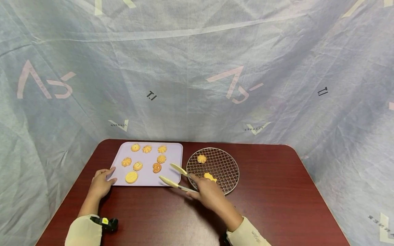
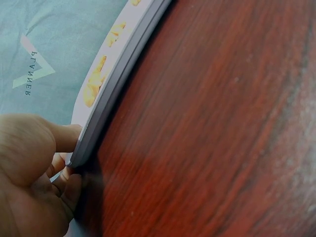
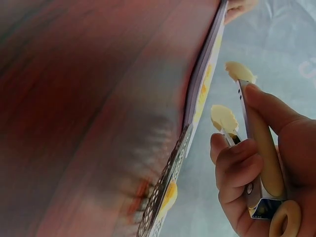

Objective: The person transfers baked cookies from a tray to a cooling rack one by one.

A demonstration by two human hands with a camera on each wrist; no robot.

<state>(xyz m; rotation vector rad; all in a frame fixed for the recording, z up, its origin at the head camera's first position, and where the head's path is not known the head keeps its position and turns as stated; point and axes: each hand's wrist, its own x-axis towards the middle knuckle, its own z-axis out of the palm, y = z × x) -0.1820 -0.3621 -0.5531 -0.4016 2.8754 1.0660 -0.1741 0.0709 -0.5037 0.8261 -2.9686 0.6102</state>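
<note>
With the thumb over its rim and fingers below, my left hand (image 1: pixel 101 184) grips the near left corner of a pale lilac tray (image 1: pixel 144 180). Several cookies lie on the tray, among them a round yellow cookie (image 1: pixel 131 177) and a brown pretzel-shaped cookie (image 1: pixel 157 167). My right hand (image 1: pixel 210 194) holds tongs (image 1: pixel 168 181) with cream scalloped tips. The tips stand apart above the tray's right part, nothing between them, near the pretzel-shaped cookie. In the right wrist view, fingers and thumb wrap the tongs' handles (image 3: pixel 266 158).
A round wire rack (image 1: pixel 226 167) sits right of the tray, partly under my right hand. It bears a swirled cookie (image 1: pixel 201 159) and a yellow cookie (image 1: pixel 210 176) partly hidden by that hand. A dark red table (image 1: pixel 271 191) lies beneath; a grey cloth (image 1: pixel 184 112) hangs behind.
</note>
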